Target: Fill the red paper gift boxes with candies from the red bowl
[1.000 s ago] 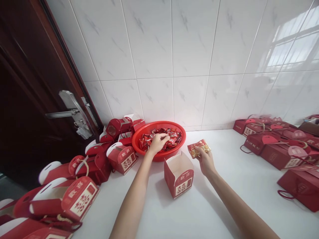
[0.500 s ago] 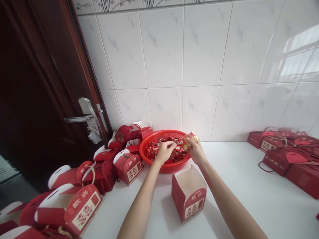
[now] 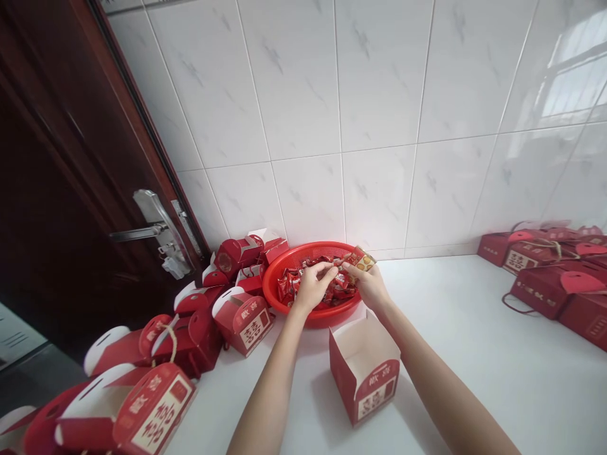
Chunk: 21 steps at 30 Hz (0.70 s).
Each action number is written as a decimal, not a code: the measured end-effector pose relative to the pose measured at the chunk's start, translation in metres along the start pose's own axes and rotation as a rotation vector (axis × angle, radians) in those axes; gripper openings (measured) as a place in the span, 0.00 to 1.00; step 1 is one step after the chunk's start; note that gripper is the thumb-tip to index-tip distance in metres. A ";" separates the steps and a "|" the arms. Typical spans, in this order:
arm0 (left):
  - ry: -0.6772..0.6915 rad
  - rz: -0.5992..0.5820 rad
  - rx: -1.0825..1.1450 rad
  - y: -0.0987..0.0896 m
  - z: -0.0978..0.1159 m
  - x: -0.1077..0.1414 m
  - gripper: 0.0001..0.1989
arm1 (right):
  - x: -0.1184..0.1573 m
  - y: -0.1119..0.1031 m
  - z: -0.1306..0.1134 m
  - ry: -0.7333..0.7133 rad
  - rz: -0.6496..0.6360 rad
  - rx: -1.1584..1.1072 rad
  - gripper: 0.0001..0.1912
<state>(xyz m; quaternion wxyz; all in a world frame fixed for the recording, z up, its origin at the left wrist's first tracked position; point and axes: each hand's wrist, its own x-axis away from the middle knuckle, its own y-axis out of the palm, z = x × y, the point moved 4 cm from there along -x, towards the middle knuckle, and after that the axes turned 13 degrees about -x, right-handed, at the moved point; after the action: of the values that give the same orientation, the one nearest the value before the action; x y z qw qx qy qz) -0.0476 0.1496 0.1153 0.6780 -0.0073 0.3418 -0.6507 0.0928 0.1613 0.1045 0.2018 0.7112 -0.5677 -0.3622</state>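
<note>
A red plastic basket [image 3: 274, 268] with wrapped candies [image 3: 289, 284] in it stands against the tiled wall. Over the candies, my right hand [image 3: 372, 287] grips a red and gold snack packet [image 3: 363, 259]. My left hand [image 3: 313, 287] is closed in a pinch, its fingertips close to those of my right hand. Whatever sits between the left fingertips is too small to make out. Just in front of the basket, between my forearms, an open red gift box [image 3: 344, 379] stands upright with its pale inside showing.
Several red gift boxes [image 3: 246, 322] with raised flaps crowd the left side, some with rope handles. More red boxes [image 3: 540, 294], closed, lie at the right along the wall. A dark door with a metal handle [image 3: 137, 234] borders the white table [image 3: 455, 335] at the left.
My hands have come closer together, and the packet in my right hand has shifted slightly left. The camera view has tilted and moved a little. The open box stays in place.
</note>
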 end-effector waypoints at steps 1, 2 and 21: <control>0.003 -0.007 0.015 0.000 0.000 0.000 0.16 | 0.000 0.000 0.000 -0.011 -0.008 0.003 0.18; 0.008 -0.012 0.021 0.001 0.000 0.000 0.17 | 0.000 0.001 -0.001 -0.023 -0.016 0.009 0.18; 0.015 0.105 0.117 -0.006 0.008 0.001 0.14 | 0.004 0.003 -0.004 0.048 -0.011 -0.012 0.20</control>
<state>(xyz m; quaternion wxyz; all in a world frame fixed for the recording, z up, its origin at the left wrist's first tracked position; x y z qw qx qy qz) -0.0491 0.1438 0.1241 0.7079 0.0553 0.3083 -0.6331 0.0942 0.1560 0.1086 0.2179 0.7216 -0.5565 -0.3495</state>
